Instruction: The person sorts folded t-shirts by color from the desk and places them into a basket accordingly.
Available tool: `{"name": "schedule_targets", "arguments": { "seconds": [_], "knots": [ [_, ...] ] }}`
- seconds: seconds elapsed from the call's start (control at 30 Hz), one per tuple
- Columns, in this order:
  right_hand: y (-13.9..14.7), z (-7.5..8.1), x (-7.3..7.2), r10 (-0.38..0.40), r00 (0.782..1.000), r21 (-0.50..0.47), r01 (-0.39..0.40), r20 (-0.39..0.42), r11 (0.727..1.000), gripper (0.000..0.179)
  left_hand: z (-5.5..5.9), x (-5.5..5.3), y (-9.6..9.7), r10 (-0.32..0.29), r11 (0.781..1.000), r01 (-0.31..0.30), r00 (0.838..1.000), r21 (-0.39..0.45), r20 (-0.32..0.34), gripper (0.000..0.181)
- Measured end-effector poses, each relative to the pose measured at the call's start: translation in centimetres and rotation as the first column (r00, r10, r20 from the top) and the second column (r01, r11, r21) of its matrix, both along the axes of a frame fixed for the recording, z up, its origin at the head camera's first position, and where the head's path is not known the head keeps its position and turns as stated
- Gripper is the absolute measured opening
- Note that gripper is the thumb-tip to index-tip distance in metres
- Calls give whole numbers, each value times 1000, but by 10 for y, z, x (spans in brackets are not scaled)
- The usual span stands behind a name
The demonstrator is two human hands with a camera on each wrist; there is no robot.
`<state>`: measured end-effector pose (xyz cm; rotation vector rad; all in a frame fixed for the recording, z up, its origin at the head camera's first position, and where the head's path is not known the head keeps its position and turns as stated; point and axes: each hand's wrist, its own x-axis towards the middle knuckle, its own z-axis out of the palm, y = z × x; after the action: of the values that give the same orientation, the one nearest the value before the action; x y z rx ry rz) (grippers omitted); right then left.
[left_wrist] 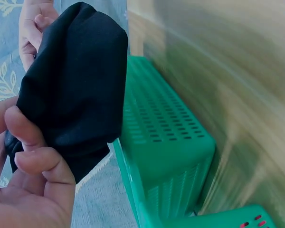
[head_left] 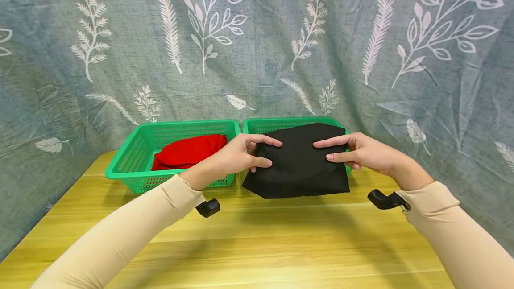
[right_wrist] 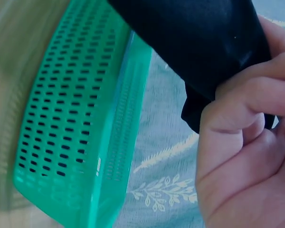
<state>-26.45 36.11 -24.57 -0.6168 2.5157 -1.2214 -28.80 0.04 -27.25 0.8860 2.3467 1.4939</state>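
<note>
A black folded cloth (head_left: 299,168) hangs in the air in front of the right-hand green basket (head_left: 277,121), hiding most of it. My left hand (head_left: 242,150) grips the cloth's left side, thumb and index finger on the near face. At the opposite side my right hand (head_left: 361,150) pinches it the same way. Curled fingers of the left hand (left_wrist: 42,175) show under the fabric in the left wrist view. The right wrist view has the right hand's (right_wrist: 251,128) bent fingers against the dark cloth (right_wrist: 199,38). What the right-hand basket holds cannot be seen.
Beside it on the left stands another green basket (head_left: 120,166) with a red folded cloth (head_left: 190,151) inside. Both baskets rest on a wooden table (head_left: 257,240). A grey-green curtain (head_left: 257,57) with white leaf prints hangs right behind them. Black wrist devices (head_left: 209,208) sit at both cuffs.
</note>
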Motion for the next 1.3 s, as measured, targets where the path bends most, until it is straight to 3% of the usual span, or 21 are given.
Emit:
{"name": "schedule_targets", "arguments": {
  "seconds": [0.43, 0.67, 0.93, 1.07, 1.3],
  "knots": [
    [5, 11, -38, -78, 995, -66, 82, 66, 994, 51, 8, -31, 15, 46, 999, -47, 997, 6, 68, 48],
    [10, 11, -54, -124, 989, -72, 130, 83, 989, 53, 9, -47, 25, 59, 998, -60, 997, 3, 46, 46],
    [11, 9, -69, -190, 977, -32, 194, 91, 980, 57, 11, -63, 35, 81, 997, -82, 990, 9, 119, 46],
    [9, 12, -75, -227, 969, -18, 230, 96, 973, 56, 11, -70, 38, 77, 997, -80, 988, 16, 134, 47],
    [6, 16, -84, -213, 976, 28, 212, 40, 977, 53, 12, -74, 41, 91, 996, -93, 988, 9, 121, 48]
  ]
}}
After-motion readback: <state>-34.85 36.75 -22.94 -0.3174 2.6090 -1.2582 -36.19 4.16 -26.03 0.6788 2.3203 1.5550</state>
